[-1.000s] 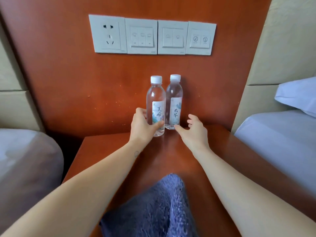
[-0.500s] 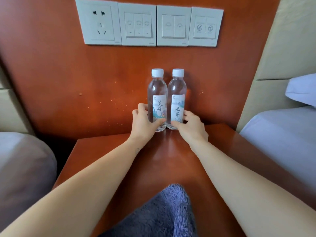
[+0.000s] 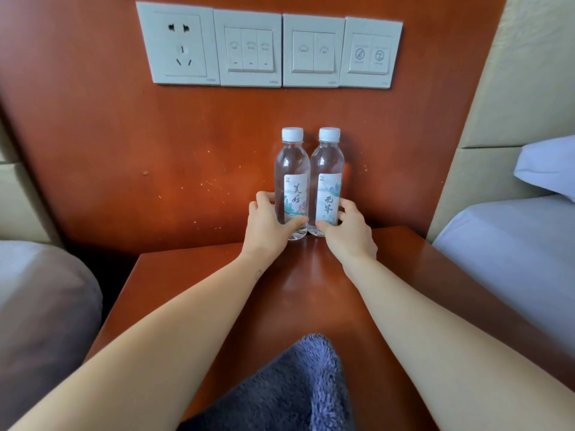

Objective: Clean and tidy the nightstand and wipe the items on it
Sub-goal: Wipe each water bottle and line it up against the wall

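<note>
A red-brown wood panel [image 3: 124,150] fills the background, flecked with pale specks, and a matching glossy tabletop [image 3: 305,290] juts from its foot toward the bottom of the frame.

At the far left lies the rounded edge of a bed [image 3: 40,306], with a dark gap between it and the tabletop's left edge. Four white wall plates run across the top of the frame: a socket plate [image 3: 179,45], a three-switch plate [image 3: 249,49], a two-switch plate [image 3: 313,51] and a plate with two round icons [image 3: 370,52]. Their small markings are too blurred to read.

At the back of the tabletop, against the panel, two clear white-capped bottles stand upright, close side by side. The left hand [image 3: 267,225] curls round the base of the left bottle [image 3: 292,169], whose label reads 美好. The right bottle [image 3: 327,169], labelled 无界, is gripped low by the right hand [image 3: 350,231].

One blue-grey fluffy cloth [image 3: 295,390] lies at the front edge, bottom centre, between the forearms. Bare wood stretches between it and the bottles.

On the right, a white bed [image 3: 513,244] butts against the tabletop's edge, with a pillow [image 3: 547,166] and a beige padded headboard [image 3: 513,88] above.
</note>
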The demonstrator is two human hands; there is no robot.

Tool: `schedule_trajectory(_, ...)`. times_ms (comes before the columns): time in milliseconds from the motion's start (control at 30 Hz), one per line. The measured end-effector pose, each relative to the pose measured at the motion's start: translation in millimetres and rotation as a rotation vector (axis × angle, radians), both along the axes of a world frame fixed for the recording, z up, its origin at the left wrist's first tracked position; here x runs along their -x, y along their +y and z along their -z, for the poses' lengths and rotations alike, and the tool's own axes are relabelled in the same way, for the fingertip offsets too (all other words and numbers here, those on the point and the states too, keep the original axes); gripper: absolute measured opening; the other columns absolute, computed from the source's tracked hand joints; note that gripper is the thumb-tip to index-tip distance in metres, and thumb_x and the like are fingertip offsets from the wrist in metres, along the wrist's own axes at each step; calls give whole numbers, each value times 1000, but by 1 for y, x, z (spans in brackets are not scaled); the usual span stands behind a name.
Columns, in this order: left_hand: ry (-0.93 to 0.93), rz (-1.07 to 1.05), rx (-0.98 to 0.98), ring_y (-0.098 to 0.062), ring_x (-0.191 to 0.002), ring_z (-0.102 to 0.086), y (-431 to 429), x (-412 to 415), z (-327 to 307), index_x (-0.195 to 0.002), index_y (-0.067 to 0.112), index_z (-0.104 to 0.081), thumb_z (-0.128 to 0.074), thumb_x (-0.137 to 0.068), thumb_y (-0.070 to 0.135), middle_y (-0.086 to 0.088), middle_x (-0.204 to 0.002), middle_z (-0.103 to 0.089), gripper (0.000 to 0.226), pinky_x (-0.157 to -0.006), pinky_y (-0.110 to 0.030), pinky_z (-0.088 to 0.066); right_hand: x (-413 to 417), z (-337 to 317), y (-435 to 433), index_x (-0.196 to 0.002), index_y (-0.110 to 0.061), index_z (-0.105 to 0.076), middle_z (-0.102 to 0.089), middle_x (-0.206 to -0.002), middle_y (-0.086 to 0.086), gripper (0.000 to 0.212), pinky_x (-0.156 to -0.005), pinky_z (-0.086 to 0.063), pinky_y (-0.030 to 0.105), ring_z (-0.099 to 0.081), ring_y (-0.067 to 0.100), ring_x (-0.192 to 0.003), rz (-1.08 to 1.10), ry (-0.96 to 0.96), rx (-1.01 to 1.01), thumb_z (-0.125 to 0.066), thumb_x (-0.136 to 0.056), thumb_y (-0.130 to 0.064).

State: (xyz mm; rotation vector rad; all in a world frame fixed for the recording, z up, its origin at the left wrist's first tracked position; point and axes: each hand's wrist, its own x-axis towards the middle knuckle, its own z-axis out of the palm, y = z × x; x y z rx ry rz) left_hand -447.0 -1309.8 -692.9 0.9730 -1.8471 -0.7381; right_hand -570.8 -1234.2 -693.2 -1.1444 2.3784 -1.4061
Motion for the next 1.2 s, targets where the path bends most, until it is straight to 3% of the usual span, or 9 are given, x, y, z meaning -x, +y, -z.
schedule_trajectory(300,-24,-15,-2,-14,-101,-51,3,6,-3,-122,16,-43,-83,-75,32,-5,-119,-49,64,-83,-26,-44,4,4,-4,-144,-38,-32,-62,-127,-6,63,-92,-49,44,-53,23,-119,26,29,-15,-62,-89,-36)
schedule_trajectory(533,-107,-8,-20,-21,-121,-47,21,-1,0,-131,6,-38,-87,-67,40,-9,-128,-45,87,-98,-28,-43,-2,-4,3,-153,-10,-15,-44,-146,6,94,-103,-38,40,-35,28,-135,73,-23,105,-69,-81,-35)
schedule_trajectory(633,-223,-25,0,-26,-136,-34,36,-13,-5,-145,3,-25,-81,-70,50,-12,-144,-35,105,-113,-39,-31,-7,-7,10,-152,-8,-20,-45,-145,9,88,-107,-33,36,-37,28,-134,91,-5,174,-68,-81,-30)
schedule_trajectory(767,-494,-55,27,-25,-146,-20,53,-40,-16,-152,6,-13,-70,-75,63,-10,-157,-23,111,-120,-53,-6,-29,-10,31,-150,-10,-26,-45,-141,10,78,-104,-36,34,-37,26,-131,-15,235,183,-66,-84,-21)
schedule_trajectory(867,-570,-63,14,-24,-147,-19,62,-61,-28,-153,7,-11,-64,-82,59,-10,-158,-21,103,-119,-53,-3,-42,-8,55,-146,-13,-32,-44,-142,8,72,-101,-39,34,-37,26,-130,-61,364,144,-66,-83,-18)
schedule_trajectory(967,-573,-87,3,-24,-147,-19,80,-80,-43,-153,8,-11,-61,-89,51,-9,-158,-23,92,-119,-53,-2,-49,-16,81,-144,-13,-34,-42,-146,8,68,-103,-36,35,-35,27,-133,-16,349,43,-64,-84,-22)
schedule_trajectory(1200,-654,-59,3,-24,-151,-1,141,-115,-73,-154,8,-7,-55,-93,48,-9,-161,-16,87,-118,-57,1,-85,-52,136,-136,-17,-45,-47,-141,4,49,-101,-38,37,-38,25,-129,-135,505,-77,-56,-89,-25)
